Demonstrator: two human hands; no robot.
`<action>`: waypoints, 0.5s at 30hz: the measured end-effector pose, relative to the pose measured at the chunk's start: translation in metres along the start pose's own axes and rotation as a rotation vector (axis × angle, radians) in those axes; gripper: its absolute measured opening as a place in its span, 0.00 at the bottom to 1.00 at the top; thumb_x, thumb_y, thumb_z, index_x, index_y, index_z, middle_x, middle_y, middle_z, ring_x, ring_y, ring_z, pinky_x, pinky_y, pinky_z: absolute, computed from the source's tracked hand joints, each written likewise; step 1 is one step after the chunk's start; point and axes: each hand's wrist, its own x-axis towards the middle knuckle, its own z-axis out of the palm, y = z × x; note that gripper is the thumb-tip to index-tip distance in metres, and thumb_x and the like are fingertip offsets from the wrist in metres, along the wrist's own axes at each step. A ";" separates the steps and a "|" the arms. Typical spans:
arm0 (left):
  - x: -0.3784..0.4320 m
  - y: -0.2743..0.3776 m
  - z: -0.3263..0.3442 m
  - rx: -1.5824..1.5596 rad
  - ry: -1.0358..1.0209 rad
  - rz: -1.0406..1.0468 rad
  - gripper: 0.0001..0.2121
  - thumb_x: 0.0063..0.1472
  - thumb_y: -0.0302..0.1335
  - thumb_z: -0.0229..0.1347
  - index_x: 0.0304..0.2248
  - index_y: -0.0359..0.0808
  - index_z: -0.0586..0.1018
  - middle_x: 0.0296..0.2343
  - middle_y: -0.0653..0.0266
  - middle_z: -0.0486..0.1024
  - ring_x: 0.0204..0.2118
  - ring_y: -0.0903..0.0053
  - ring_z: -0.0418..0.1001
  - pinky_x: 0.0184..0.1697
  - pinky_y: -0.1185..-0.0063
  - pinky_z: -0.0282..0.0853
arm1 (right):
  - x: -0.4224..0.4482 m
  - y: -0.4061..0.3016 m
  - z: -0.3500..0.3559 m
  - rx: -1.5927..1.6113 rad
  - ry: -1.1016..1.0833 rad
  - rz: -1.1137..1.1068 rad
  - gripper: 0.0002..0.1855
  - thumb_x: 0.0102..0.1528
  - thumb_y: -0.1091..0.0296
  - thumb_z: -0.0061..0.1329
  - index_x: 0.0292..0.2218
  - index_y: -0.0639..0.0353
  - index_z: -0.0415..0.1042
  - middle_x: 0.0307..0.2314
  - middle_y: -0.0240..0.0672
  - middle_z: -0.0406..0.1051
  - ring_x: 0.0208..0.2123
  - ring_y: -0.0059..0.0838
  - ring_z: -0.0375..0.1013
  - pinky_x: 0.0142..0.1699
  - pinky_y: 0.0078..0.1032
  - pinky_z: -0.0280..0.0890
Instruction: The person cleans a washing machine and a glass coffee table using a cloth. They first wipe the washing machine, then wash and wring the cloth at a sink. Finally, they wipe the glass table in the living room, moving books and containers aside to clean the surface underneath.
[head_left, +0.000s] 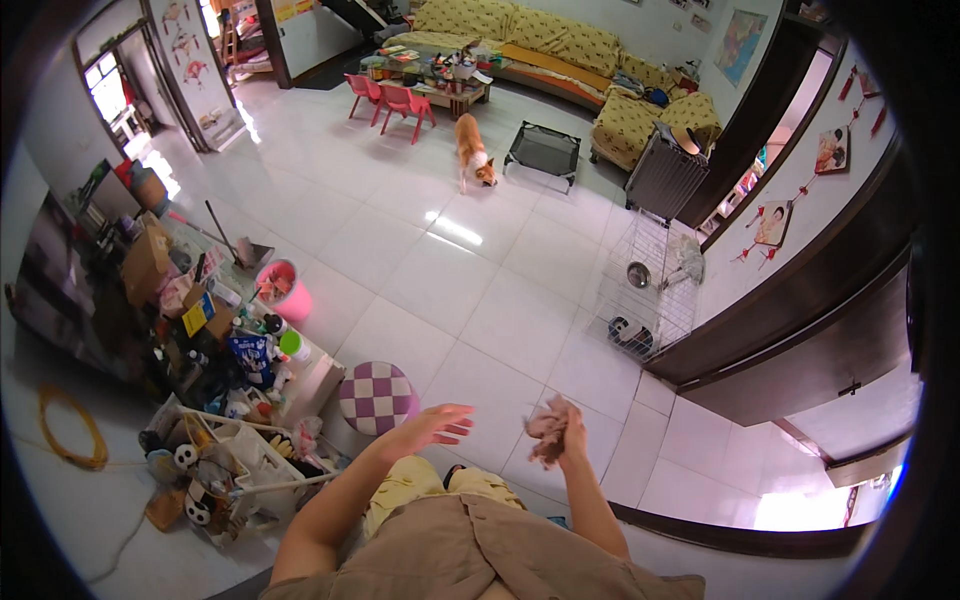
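Observation:
My right hand (574, 435) grips a crumpled brownish-pink cloth (548, 430), its folds bunched up in front of my body. Part of the cloth is blurred. To the left, my left hand (439, 424) is held out in the air with its fingers apart and nothing in it. The nearest thing to that hand is a round stool (375, 397) with a purple and white checkered top, standing on the tiled floor (495, 307) below. Between the two hands there is a gap.
A tan and white dog (472, 150) stands by a raised pet cot (544, 148). On the right is a wire cage (652, 300); on the left, a pink bin (285, 292), a cluttered cabinet (319, 382) and a full storage cart (259, 480). Red chairs (405, 105) stand farther off.

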 end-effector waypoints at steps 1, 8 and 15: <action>-0.004 -0.003 -0.013 -0.070 0.052 0.018 0.22 0.64 0.39 0.47 0.54 0.38 0.66 0.47 0.60 0.69 0.50 0.74 0.67 0.52 0.75 0.63 | 0.023 0.010 -0.032 -0.024 0.072 -0.050 0.22 0.60 0.53 0.33 0.45 0.63 0.60 0.26 0.46 0.71 0.15 0.43 0.68 0.21 0.37 0.70; -0.031 -0.050 -0.111 -0.262 0.476 0.038 0.20 0.61 0.39 0.50 0.49 0.35 0.69 0.42 0.60 0.72 0.43 0.72 0.72 0.47 0.74 0.68 | 0.083 0.030 -0.081 0.097 0.214 0.116 0.21 0.57 0.53 0.39 0.42 0.63 0.67 0.32 0.46 0.71 0.33 0.41 0.73 0.33 0.39 0.71; -0.036 -0.050 -0.198 -0.598 0.712 0.205 0.18 0.58 0.35 0.51 0.45 0.33 0.71 0.35 0.62 0.74 0.37 0.74 0.73 0.43 0.75 0.69 | 0.134 -0.005 0.056 0.096 -0.080 0.071 0.24 0.57 0.50 0.38 0.44 0.63 0.67 0.32 0.46 0.72 0.30 0.41 0.73 0.31 0.39 0.72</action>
